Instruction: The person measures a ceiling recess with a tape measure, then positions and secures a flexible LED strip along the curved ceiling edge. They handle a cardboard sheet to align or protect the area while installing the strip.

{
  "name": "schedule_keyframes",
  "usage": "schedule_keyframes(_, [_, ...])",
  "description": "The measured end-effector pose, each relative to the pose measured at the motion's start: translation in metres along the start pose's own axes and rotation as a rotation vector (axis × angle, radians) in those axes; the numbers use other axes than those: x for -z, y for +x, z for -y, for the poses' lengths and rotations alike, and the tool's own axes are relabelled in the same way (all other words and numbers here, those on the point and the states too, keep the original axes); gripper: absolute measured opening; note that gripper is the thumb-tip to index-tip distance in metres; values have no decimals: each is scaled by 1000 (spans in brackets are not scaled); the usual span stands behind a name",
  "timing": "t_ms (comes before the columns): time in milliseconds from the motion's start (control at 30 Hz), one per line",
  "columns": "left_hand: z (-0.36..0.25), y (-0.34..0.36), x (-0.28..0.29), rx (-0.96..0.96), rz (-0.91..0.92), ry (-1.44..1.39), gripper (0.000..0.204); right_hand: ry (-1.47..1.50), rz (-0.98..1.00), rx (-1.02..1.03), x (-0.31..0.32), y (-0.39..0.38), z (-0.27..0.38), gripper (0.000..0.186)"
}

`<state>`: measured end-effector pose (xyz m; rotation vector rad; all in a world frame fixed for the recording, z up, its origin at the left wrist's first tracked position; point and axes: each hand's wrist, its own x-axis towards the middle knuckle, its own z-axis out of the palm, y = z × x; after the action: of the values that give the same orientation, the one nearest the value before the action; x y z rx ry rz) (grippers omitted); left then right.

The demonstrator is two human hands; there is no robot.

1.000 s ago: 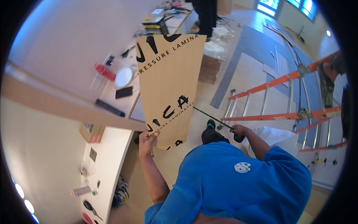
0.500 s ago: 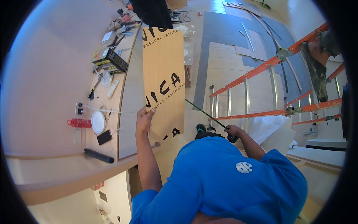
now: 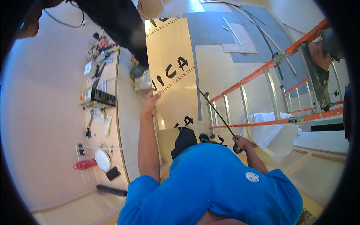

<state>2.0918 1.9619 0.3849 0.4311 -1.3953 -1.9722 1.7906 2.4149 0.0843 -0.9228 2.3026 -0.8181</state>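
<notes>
My left hand (image 3: 150, 103) is closed on the left edge of a long pale wood-coloured laminate sheet (image 3: 172, 105) with black printing, held out in front of my body. My right hand (image 3: 242, 141) grips a tape measure (image 3: 237, 149) low to the right. Its green blade (image 3: 217, 113) runs up and left toward the sheet's right side, where its end is hidden. My blue shirt and dark trousers fill the lower middle, with a shoe showing below the blade.
Left, a bench (image 3: 110, 140) holds tools, boxes, a red bottle and white plate. Beyond the sheet is another person's dark-trousered leg (image 3: 123, 26). Right are orange ladders (image 3: 247, 78) carrying a dark pouch, and white plastic sheeting (image 3: 270, 138). Grey boards (image 3: 240, 17) cover part of the floor.
The view has shifted along the bench. My left hand and the sheet sit higher in the picture, my right hand slightly lower. More of the other person's leg shows.
</notes>
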Motion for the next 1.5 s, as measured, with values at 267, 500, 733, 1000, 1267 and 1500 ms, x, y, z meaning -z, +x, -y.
schedule_keyframes(267, [-6, 49, 26, -53, 309, -216, 38, 253, -242, -140, -73, -48, 59, 25])
schedule_keyframes(500, [-28, 105, 19, 76, 587, -349, 49, 459, -402, -130, -125, -40, 141, 24])
schedule_keyframes(733, [-44, 129, -30, 229, 460, -430, 46, 569, -468, -129, -138, -53, 170, 22])
schedule_keyframes(1000, [-67, 187, -42, 704, 977, -532, 66, 462, -445, -74, -74, -11, 228, 28])
schedule_keyframes(1267, [-103, 247, -54, 869, 868, -567, 72, 595, -417, -45, 44, 113, 287, 27])
schedule_keyframes(1500, [-129, 337, -122, 764, 780, -723, 68, 656, -517, 82, 223, 265, 308, 26])
